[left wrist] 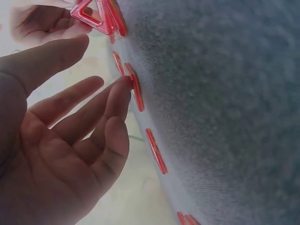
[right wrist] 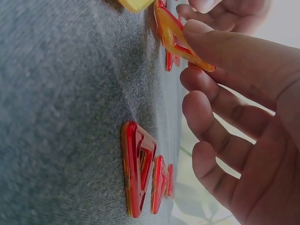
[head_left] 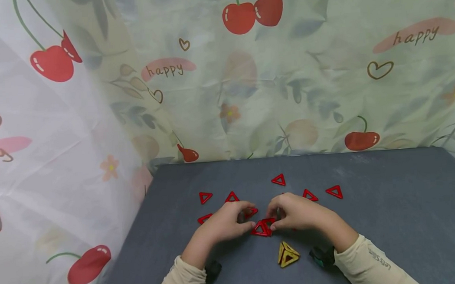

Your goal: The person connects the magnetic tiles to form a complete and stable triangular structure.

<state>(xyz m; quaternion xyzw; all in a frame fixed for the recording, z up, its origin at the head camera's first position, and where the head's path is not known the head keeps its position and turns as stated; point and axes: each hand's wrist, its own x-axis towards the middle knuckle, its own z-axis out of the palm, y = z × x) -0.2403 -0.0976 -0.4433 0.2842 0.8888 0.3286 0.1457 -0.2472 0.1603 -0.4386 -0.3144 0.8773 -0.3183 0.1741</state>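
My right hand (head_left: 300,211) pinches a hollow triangular tile (right wrist: 166,30) between thumb and index finger, tilted up from the table. Against it leans another red triangular tile (head_left: 260,229); whether the two are joined I cannot tell. My left hand (head_left: 230,220) is just left of them, its fingers loosely bent and the thumb apart. In the left wrist view, one fingertip touches or overlaps a flat red tile (left wrist: 136,93). A yellow pyramid of triangular tiles (head_left: 288,255) stands on the table nearer to me.
Several loose red triangular tiles lie beyond and beside the hands, such as a far tile (head_left: 279,179), a right one (head_left: 335,192) and a left one (head_left: 205,197). Below my forearms the grey table (head_left: 404,218) continues. A patterned curtain (head_left: 209,99) hangs behind it.
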